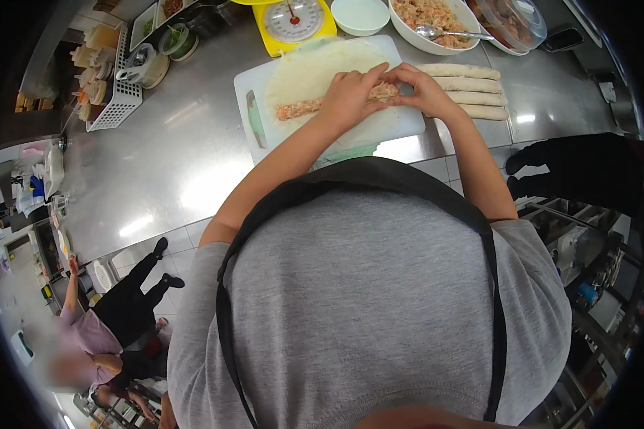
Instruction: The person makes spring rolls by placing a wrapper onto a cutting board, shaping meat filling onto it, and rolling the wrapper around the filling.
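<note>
A log of minced orange-pink filling (299, 109) lies across a thin, pale round wrapper (311, 71). Under the wrapper is a white cutting board (245, 86). My left hand (347, 99) curls over the middle of the log, thumb and fingers bent around it. At the log's right end, my right hand (423, 91) pinches the filling from both sides. The two hands' fingertips nearly meet, and part of the filling is hidden beneath them. Several pale, finished-looking rolls (472, 86) lie side by side just right of the board.
Behind the board stand a yellow scale (297, 25), a pale bowl (361, 18) and a white bowl (442, 50) of mince with a spoon (429, 32). A lidded container (511, 25) sits farther right. Leftward is a white basket (125, 100) of bottles. Other people stand behind.
</note>
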{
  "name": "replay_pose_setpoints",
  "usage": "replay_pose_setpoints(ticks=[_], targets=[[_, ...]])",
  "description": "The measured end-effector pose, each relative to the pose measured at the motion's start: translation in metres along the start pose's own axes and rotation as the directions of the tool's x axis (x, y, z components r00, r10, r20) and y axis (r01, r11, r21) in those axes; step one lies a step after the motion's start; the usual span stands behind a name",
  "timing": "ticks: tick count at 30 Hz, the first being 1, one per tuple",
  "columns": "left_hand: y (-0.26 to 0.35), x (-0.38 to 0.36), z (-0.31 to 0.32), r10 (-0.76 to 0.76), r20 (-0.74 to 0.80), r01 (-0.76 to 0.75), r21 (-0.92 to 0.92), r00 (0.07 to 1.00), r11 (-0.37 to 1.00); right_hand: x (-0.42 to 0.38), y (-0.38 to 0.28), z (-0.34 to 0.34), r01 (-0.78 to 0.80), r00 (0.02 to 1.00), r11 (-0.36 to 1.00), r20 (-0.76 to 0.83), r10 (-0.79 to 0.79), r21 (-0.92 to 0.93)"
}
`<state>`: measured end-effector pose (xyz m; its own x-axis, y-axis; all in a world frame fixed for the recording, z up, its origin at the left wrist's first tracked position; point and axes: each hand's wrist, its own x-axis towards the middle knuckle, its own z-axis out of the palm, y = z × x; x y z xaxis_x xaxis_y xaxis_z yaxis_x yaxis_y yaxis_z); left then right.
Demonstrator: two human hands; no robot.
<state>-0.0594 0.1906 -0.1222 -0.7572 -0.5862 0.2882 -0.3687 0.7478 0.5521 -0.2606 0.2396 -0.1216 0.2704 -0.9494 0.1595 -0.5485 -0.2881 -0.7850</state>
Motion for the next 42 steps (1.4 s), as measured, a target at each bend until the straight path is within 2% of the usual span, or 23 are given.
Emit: replay_pose_setpoints(ticks=[2, 4, 11, 14, 17, 18, 19, 20, 21, 23, 27, 29, 31, 33, 35, 36, 38, 40, 42], targets=[[0.002, 0.004, 0.006, -0.003, -0.02, 0.003, 0.025, 1.0, 1.0, -0.002, 0.003, -0.002, -0.006, 1.0, 1.0, -0.004, 0.006, -0.02], [0.001, 0.008, 0.009, -0.093, -0.004, 0.093, -0.005, 0.996, 0.996, -0.003, 0.006, -0.002, -0.018, 1.0, 1.0, 0.004, 0.018, -0.022], [-0.02, -0.023, -0.018, 0.008, -0.068, -0.008, -0.006, 0.998, 1.0, -0.004, 0.004, 0.0, -0.058, 0.998, 0.998, 0.015, 0.058, 0.004], [-0.038, -0.05, -0.042, -0.046, -0.069, 0.049, 0.042, 0.997, 0.998, -0.003, 0.002, -0.002, -0.051, 0.998, 0.999, 0.032, 0.052, -0.018], [-0.053, -0.074, -0.063, -0.149, -0.054, 0.147, -0.035, 0.987, 0.988, 0.001, -0.007, -0.007, -0.073, 0.991, 0.995, 0.103, 0.08, -0.07], [-0.052, -0.081, -0.07, -0.238, -0.038, 0.233, -0.099, 0.97, 0.967, 0.003, -0.012, -0.006, -0.067, 0.991, 0.995, 0.107, 0.075, -0.069], [-0.052, -0.086, -0.076, -0.323, -0.018, 0.316, -0.16, 0.946, 0.935, 0.005, -0.02, -0.004, -0.046, 0.997, 0.981, 0.058, 0.057, -0.186], [-0.053, -0.092, -0.079, -0.336, -0.036, 0.327, -0.149, 0.941, 0.933, 0.008, -0.026, 0.0, -0.031, 0.999, 0.953, 0.009, 0.035, -0.302], [-0.053, -0.095, -0.079, -0.338, -0.04, 0.329, -0.148, 0.94, 0.933, 0.013, -0.029, 0.005, -0.027, 0.999, 0.953, 0.012, 0.032, -0.302], [-0.052, -0.099, -0.08, -0.31, -0.145, 0.28, -0.196, 0.94, 0.94, 0.024, -0.036, 0.017, 0.063, 0.998, 0.951, -0.004, -0.068, -0.301], [-0.05, -0.093, -0.078, -0.238, -0.256, 0.202, -0.161, 0.937, 0.966, 0.047, -0.052, 0.048, 0.159, 0.987, 0.944, 0.041, -0.154, -0.289], [-0.053, -0.09, -0.077, -0.429, -0.004, 0.381, -0.452, 0.903, 0.807, 0.053, -0.057, 0.064, 0.116, 0.989, 0.96, 0.119, -0.088, -0.253], [-0.056, -0.092, -0.073, -0.416, -0.026, 0.364, -0.436, 0.909, 0.823, 0.054, -0.052, 0.082, 0.131, 0.989, 0.941, 0.104, -0.104, -0.312], [-0.051, -0.089, -0.071, -0.4, -0.042, 0.347, -0.42, 0.916, 0.839, 0.053, -0.057, 0.091, 0.187, 0.981, 0.888, 0.03, -0.193, -0.419], [-0.047, -0.086, -0.068, -0.185, -0.268, 0.149, -0.147, 0.946, 0.978, 0.051, -0.055, 0.092, 0.213, 0.973, 0.888, 0.004, -0.231, -0.408], [-0.047, -0.087, -0.069, -0.187, -0.266, 0.151, -0.147, 0.946, 0.977, 0.049, -0.052, 0.088, 0.189, 0.978, 0.896, -0.003, -0.208, -0.403], [-0.048, -0.089, -0.073, -0.333, -0.049, 0.317, -0.203, 0.942, 0.926, 0.042, -0.046, 0.075, 0.172, 0.982, 0.901, -0.006, -0.189, -0.398], [-0.05, -0.093, -0.074, -0.357, -0.045, 0.34, -0.222, 0.933, 0.914, 0.031, -0.036, 0.054, 0.081, 0.995, 0.928, -0.032, -0.099, -0.364], [-0.053, -0.097, -0.076, -0.375, -0.04, 0.356, -0.237, 0.926, 0.904, 0.018, -0.026, 0.04, 0.059, 0.996, 0.949, -0.045, -0.076, -0.31]])
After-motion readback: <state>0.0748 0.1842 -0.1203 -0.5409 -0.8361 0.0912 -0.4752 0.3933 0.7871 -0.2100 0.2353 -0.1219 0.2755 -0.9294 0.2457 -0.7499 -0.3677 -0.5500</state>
